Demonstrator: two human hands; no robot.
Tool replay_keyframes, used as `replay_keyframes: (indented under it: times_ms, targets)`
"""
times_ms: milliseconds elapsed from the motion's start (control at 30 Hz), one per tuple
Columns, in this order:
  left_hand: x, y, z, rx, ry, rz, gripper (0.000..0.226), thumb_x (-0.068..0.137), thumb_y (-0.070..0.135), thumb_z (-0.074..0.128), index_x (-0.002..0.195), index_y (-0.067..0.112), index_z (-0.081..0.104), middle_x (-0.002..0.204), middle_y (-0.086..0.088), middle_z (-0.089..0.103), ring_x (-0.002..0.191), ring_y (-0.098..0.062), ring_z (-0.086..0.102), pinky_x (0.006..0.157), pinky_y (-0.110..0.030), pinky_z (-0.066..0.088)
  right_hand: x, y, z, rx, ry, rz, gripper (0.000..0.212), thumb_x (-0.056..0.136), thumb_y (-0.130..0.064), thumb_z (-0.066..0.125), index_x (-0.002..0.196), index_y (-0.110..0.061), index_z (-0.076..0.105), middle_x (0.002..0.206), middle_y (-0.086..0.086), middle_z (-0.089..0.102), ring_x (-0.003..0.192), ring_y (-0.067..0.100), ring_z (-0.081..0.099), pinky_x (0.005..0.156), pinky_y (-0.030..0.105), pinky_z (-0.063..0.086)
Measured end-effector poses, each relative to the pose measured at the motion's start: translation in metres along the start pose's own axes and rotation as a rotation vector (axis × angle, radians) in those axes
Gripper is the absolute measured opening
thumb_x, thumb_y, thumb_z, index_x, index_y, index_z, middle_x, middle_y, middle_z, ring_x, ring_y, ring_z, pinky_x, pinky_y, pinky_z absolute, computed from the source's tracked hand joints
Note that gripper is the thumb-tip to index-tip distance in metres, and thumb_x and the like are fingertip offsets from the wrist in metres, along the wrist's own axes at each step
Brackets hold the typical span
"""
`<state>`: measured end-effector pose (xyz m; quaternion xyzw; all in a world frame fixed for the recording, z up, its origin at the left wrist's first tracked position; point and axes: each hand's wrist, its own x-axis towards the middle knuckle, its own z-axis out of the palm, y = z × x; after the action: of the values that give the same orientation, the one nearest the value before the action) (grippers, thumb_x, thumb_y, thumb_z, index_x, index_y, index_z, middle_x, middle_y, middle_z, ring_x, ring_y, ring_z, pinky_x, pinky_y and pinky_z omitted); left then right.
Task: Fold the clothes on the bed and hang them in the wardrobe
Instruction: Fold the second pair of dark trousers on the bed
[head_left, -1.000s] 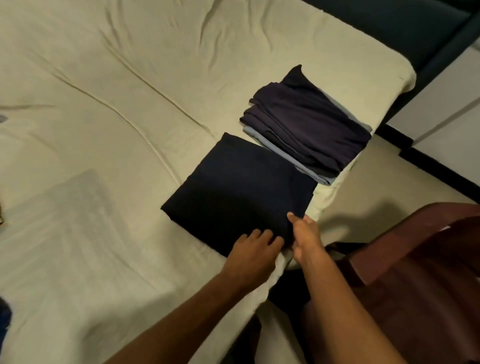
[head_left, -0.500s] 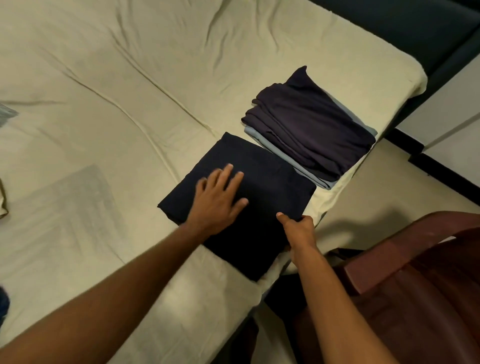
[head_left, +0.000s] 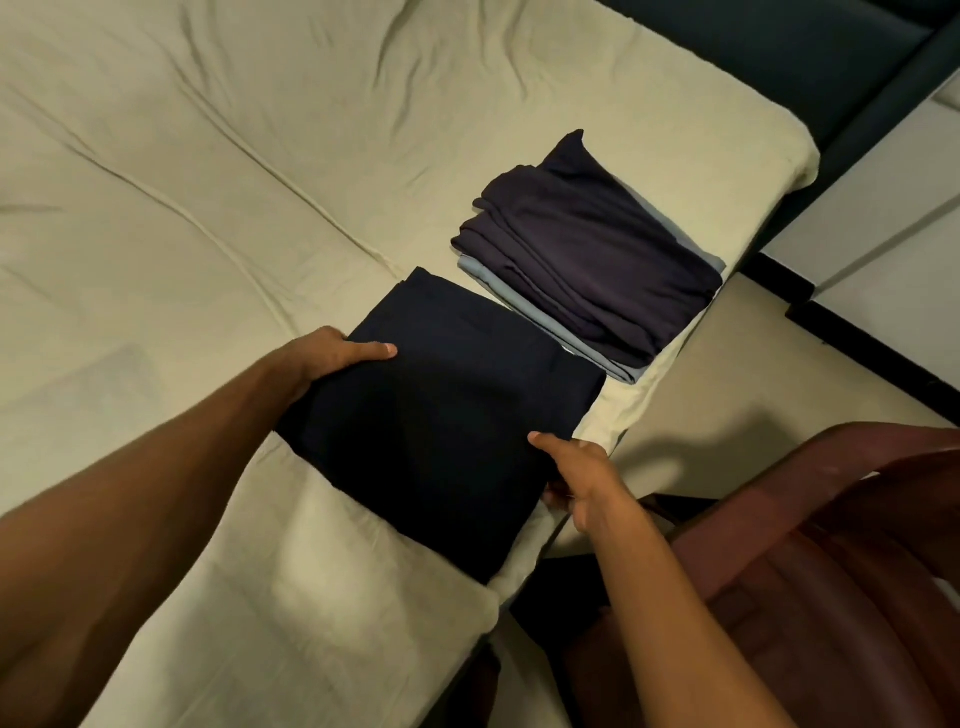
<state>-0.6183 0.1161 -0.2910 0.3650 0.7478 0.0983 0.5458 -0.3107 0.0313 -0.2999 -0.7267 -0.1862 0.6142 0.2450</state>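
A dark blue folded cloth (head_left: 447, 410) lies on the bed (head_left: 208, 208), near the bed's edge at about 4 o'clock. It is folded into a neat flat square.

The left hand (head_left: 332, 358) holds the cloth's left side, at about 9 o'clock on the cloth. Its thumb lies flat on top and the other fingers are tucked under the edge, so the hand is clamped on the cloth.

The right hand (head_left: 576, 473) holds the cloth's near right corner, at about 4 o'clock on the cloth. Its thumb presses on top and the fingers curl below the edge, so it pinches the cloth too.

Just past the cloth, at about 1 o'clock from it, sits a pile of folded clothes (head_left: 587, 249). The top ones are dark purple, and a light blue one peeks out at the bottom. The pile lies just beside the dark blue cloth; I cannot tell if they touch.

The sheet on the bed is pale cream with long wrinkles.

At about 5 o'clock, off the bed, stands a dark red chair (head_left: 831, 571). The pale floor (head_left: 727, 374) shows between the bed and the chair.
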Motion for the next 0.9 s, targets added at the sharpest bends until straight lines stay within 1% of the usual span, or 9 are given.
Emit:
replay_keyframes:
  times_ms: [133, 233, 367, 467, 533, 633, 733, 800, 900]
  targets:
    - [-0.011, 0.002, -0.006, -0.084, -0.115, 0.008, 0.068, 0.07, 0.046, 0.085, 0.12, 0.005, 0.064, 0.103, -0.015, 0.075, 0.092, -0.035, 0.073, 0.089, -0.051, 0.058, -0.014, -0.001, 0.003, 0.096, -0.053, -0.045, 0.012, 0.096, -0.019, 0.063, 0.107, -0.02, 0.063, 0.102, 0.001, 0.071, 0.083, 0.017, 0.065, 0.054, 0.025, 0.05]
    - [-0.023, 0.006, -0.008, -0.054, -0.123, 0.054, 0.065, 0.075, 0.047, 0.081, 0.123, 0.007, 0.063, 0.104, -0.015, 0.075, 0.094, -0.034, 0.072, 0.092, -0.05, 0.057, -0.03, -0.005, 0.002, 0.106, -0.057, -0.125, 0.016, 0.099, -0.017, 0.058, 0.112, -0.025, 0.061, 0.103, -0.008, 0.069, 0.088, 0.009, 0.064, 0.054, 0.02, 0.047]
    - [-0.047, 0.029, -0.017, -0.028, -0.107, 0.141, 0.053, 0.08, 0.045, 0.077, 0.119, 0.011, 0.065, 0.102, -0.012, 0.076, 0.093, -0.033, 0.072, 0.091, -0.048, 0.056, -0.042, -0.014, -0.008, 0.122, -0.058, -0.271, 0.025, 0.1, -0.016, 0.058, 0.121, -0.027, 0.061, 0.111, -0.007, 0.072, 0.1, 0.013, 0.068, 0.069, 0.022, 0.051]
    - [-0.059, 0.061, -0.021, -0.029, -0.111, 0.227, 0.045, 0.083, 0.042, 0.074, 0.117, 0.013, 0.065, 0.1, -0.009, 0.076, 0.092, -0.03, 0.073, 0.088, -0.044, 0.057, -0.039, -0.031, -0.02, 0.14, -0.044, -0.371, 0.024, 0.099, -0.015, 0.059, 0.118, -0.029, 0.064, 0.111, -0.008, 0.074, 0.106, 0.014, 0.069, 0.078, 0.025, 0.053]
    - [-0.059, 0.088, -0.02, -0.042, -0.111, 0.275, 0.044, 0.083, 0.041, 0.074, 0.117, 0.015, 0.066, 0.1, -0.007, 0.077, 0.092, -0.028, 0.074, 0.089, -0.043, 0.057, -0.031, -0.05, -0.031, 0.144, -0.018, -0.427, 0.026, 0.099, -0.016, 0.059, 0.122, -0.029, 0.063, 0.113, -0.01, 0.073, 0.108, 0.012, 0.068, 0.085, 0.028, 0.053]
    - [-0.048, 0.133, -0.012, -0.058, -0.085, 0.35, 0.041, 0.084, 0.041, 0.075, 0.117, 0.017, 0.067, 0.101, -0.002, 0.077, 0.091, -0.023, 0.074, 0.088, -0.04, 0.057, -0.013, -0.084, -0.046, 0.148, 0.022, -0.479, 0.033, 0.1, -0.018, 0.057, 0.132, -0.026, 0.058, 0.123, -0.006, 0.069, 0.114, 0.015, 0.064, 0.101, 0.04, 0.052]
    - [-0.027, 0.187, 0.004, -0.031, -0.062, 0.406, 0.039, 0.083, 0.043, 0.076, 0.113, 0.02, 0.068, 0.098, 0.0, 0.077, 0.087, -0.019, 0.075, 0.081, -0.036, 0.058, 0.012, -0.119, -0.068, 0.174, 0.073, -0.515, 0.033, 0.1, -0.017, 0.057, 0.132, -0.025, 0.058, 0.125, -0.003, 0.068, 0.114, 0.019, 0.064, 0.102, 0.046, 0.051]
    - [-0.013, 0.22, 0.013, -0.019, -0.067, 0.44, 0.041, 0.082, 0.045, 0.078, 0.114, 0.02, 0.068, 0.099, 0.0, 0.077, 0.087, -0.018, 0.075, 0.081, -0.036, 0.058, 0.027, -0.14, -0.081, 0.196, 0.104, -0.522, 0.033, 0.1, -0.017, 0.057, 0.132, -0.024, 0.058, 0.125, -0.001, 0.068, 0.114, 0.021, 0.065, 0.102, 0.049, 0.051]
    - [0.013, 0.266, 0.026, 0.006, -0.091, 0.489, 0.041, 0.082, 0.045, 0.077, 0.113, 0.019, 0.069, 0.097, 0.001, 0.077, 0.088, -0.018, 0.075, 0.077, -0.033, 0.058, 0.05, -0.167, -0.101, 0.233, 0.139, -0.518, 0.035, 0.1, -0.018, 0.058, 0.134, -0.023, 0.057, 0.127, 0.0, 0.067, 0.116, 0.022, 0.064, 0.103, 0.048, 0.05]
